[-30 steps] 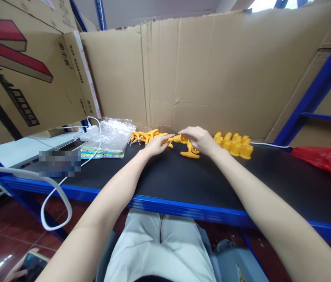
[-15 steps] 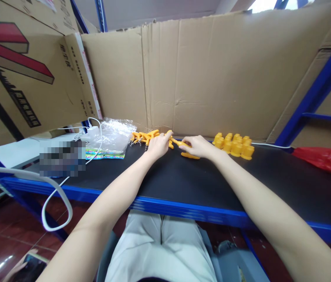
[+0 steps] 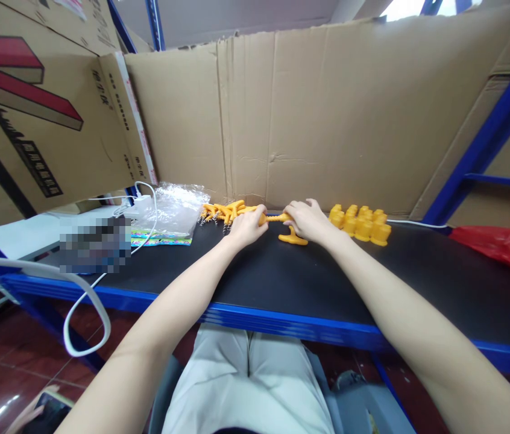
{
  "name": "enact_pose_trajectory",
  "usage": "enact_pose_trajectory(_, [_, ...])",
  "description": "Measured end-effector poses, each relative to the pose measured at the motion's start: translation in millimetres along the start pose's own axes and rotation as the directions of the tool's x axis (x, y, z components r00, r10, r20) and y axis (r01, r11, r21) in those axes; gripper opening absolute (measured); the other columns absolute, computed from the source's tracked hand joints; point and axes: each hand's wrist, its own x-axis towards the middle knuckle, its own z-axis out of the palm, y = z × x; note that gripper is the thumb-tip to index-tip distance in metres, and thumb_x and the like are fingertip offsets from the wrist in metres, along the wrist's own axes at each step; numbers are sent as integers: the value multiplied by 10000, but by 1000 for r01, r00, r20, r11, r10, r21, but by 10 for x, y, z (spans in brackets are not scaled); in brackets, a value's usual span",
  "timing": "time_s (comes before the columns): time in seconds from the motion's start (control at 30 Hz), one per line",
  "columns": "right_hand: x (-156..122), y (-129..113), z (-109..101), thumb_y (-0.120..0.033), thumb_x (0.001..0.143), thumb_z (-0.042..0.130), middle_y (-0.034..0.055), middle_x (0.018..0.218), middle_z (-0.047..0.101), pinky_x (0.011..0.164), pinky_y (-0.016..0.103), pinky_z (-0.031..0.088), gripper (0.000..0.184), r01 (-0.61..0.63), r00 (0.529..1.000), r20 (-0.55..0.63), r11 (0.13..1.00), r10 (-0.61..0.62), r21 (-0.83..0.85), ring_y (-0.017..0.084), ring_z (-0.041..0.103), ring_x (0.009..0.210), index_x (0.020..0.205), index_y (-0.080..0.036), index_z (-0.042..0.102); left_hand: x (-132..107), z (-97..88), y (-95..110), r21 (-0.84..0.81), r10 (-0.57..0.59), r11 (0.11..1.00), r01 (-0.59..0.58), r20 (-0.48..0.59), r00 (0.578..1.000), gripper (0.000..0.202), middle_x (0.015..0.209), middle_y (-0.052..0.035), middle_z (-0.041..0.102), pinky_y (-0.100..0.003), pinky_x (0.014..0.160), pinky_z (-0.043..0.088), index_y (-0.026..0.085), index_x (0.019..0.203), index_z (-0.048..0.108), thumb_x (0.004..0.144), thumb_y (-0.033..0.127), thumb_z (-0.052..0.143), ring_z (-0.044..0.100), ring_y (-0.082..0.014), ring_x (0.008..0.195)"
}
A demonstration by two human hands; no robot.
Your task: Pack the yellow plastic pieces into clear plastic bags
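Observation:
My left hand (image 3: 246, 226) is closed on one end of a thin orange plastic piece (image 3: 275, 218) with a ridged or twisted middle. The fingers of my right hand (image 3: 308, 220) close on its other end, so the piece lies level between both hands, just above the black tabletop. Right below my right fingers lies a curved, anchor-like orange part (image 3: 293, 239). Beyond my left hand is a pile of branching orange parts (image 3: 228, 211), with small silvery coils at their near side. My fingers hide both ends of the held piece.
Several yellow cup-shaped pieces (image 3: 363, 226) stand grouped right of my right hand. Left of the pile lie clear plastic bags (image 3: 173, 208) and a white cable (image 3: 101, 307). A red plastic bag (image 3: 503, 247) lies at far right. Cardboard (image 3: 336, 120) walls the back. Another person's hand (image 3: 29, 413) holds a phone.
My hands have drawn slightly apart, showing the orange piece stretched level between them. My right hand has lifted a little off the curved part, which now shows more fully.

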Motion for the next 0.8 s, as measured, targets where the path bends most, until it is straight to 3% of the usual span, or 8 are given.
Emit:
enact_pose_trajectory(0.13, [18, 14, -3, -209, 847, 497, 80, 940, 614, 874, 375, 224, 120, 18, 1000, -24, 1000, -17, 21, 208, 543, 885, 911, -142, 573, 14, 30, -24, -79, -18, 997, 17, -12, 1000, 271, 888, -37, 653, -319, 733, 435, 240, 1036, 519, 770, 290, 544, 607, -227, 870])
enact_pose_trajectory(0.4, [43, -5, -12, -183, 851, 467, 65, 890, 604, 682, 306, 179, 101, 51, 998, -43, 999, -52, -19, 185, 519, 804, 851, -145, 561, 85, 78, -99, -282, -46, 959, 44, -1, 999, 206, 708, 14, 589, -242, 631, 409, 184, 892, 556, 691, 202, 596, 527, -124, 627])
enact_pose_trajectory(0.6, [51, -36, 2, -198, 874, 447, 78, 907, 602, 679, 305, 169, 126, 75, 996, -45, 996, -77, -45, 197, 511, 823, 885, -141, 559, 95, 34, -114, -422, -141, 891, 169, 97, 985, 192, 554, 49, 512, -193, 492, 354, 161, 837, 561, 664, 200, 633, 454, -73, 465])
enact_pose_trajectory(0.8, [47, -66, 54, -216, 898, 404, 98, 932, 600, 720, 322, 187, 175, 103, 993, -59, 993, -106, -52, 212, 509, 852, 923, -138, 559, 91, 16, -183, -542, -182, 784, 302, 264, 947, 215, 498, 41, 529, -180, 376, 300, 161, 883, 538, 699, 238, 619, 410, -62, 352])
